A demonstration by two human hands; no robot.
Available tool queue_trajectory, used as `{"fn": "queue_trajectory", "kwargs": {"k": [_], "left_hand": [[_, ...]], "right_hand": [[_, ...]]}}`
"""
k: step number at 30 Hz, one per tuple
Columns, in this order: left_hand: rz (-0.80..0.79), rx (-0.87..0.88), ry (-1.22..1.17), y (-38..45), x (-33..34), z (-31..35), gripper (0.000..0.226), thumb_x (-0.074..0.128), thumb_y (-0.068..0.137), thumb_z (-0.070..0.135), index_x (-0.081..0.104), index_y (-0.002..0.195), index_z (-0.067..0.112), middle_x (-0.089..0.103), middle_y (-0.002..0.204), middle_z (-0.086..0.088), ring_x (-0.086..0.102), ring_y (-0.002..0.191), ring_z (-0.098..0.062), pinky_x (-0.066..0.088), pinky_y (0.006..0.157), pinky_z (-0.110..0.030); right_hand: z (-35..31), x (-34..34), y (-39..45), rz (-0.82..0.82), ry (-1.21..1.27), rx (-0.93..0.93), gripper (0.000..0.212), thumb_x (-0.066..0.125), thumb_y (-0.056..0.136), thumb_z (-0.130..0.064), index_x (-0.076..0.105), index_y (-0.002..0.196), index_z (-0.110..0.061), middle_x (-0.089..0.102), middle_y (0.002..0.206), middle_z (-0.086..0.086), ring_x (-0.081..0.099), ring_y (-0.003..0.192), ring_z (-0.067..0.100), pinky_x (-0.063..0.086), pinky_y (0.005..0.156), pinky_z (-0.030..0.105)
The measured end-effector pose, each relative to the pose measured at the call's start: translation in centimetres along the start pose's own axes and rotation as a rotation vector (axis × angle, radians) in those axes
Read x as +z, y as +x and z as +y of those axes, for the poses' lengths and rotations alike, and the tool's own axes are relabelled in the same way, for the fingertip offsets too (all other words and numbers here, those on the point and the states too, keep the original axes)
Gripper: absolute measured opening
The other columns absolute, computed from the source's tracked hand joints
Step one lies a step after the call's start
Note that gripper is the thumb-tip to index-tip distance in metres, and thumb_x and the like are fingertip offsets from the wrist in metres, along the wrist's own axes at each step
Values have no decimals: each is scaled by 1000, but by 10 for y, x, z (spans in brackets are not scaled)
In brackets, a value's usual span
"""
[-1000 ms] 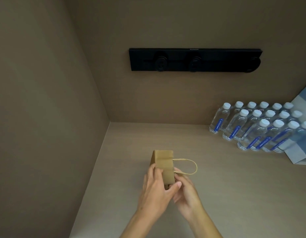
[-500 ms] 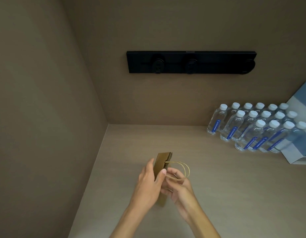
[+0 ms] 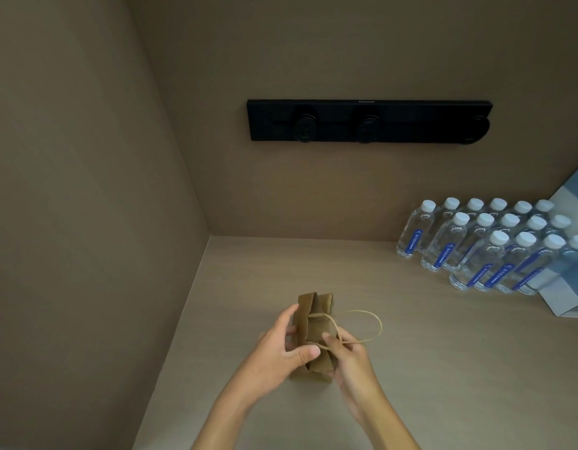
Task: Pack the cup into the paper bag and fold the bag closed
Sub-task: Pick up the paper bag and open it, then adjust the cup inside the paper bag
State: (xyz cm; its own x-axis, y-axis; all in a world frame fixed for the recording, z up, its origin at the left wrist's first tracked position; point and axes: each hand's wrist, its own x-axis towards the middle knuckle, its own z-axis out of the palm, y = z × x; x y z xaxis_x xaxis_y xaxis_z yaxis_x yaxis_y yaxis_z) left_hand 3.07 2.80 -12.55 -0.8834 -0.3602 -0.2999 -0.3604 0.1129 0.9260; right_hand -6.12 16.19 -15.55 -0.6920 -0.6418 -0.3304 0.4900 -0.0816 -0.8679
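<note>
L hand (image 3: 281,349) & R hand (image 3: 347,355) pinching paper bag (image 3: 315,323), fingers curled

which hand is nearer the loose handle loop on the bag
Right. The right hand sits at the base of the handle loop, which arcs out to its right. The left hand grips the paper bag's opposite side.

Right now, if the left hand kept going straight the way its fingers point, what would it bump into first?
The left hand already touches the paper bag, so that comes first. Past the bag the counter looks bare up to the back wall, though depth is hard to judge.
</note>
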Motion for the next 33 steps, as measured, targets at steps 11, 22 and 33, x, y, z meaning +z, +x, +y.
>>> {"fn": "queue_trajectory", "kwargs": {"k": [11, 22, 33], "left_hand": [[142, -187, -180, 6, 4, -4, 29, 48, 81, 11, 69, 81, 31, 72, 71, 2, 65, 65, -18, 48, 60, -30], [474, -226, 368, 2, -17, -5, 22, 59, 66, 3, 44, 59, 17, 51, 60, 1, 50, 58, -26, 36, 51, -30], [390, -182, 535, 0, -41, 27, 29, 34, 62, -9, 33, 57, 19, 44, 68, -5, 39, 57, -25, 31, 48, -28]], "right_hand": [[-2, 15, -8, 167, -264, -11, 15, 59, 86, 0, 71, 78, -2, 70, 62, 11, 62, 52, 18, 49, 44, 26], [-40, -1, -22, 242, -756, -35, 21, 54, 70, -4, 62, 87, -13, 64, 75, 14, 57, 66, 28, 43, 57, 34], [-43, 3, -68, 133, -1162, -170, 96, 47, 71, -12, 1, 136, -65, 49, 112, -6, 59, 89, 15, 50, 68, 28]]}}
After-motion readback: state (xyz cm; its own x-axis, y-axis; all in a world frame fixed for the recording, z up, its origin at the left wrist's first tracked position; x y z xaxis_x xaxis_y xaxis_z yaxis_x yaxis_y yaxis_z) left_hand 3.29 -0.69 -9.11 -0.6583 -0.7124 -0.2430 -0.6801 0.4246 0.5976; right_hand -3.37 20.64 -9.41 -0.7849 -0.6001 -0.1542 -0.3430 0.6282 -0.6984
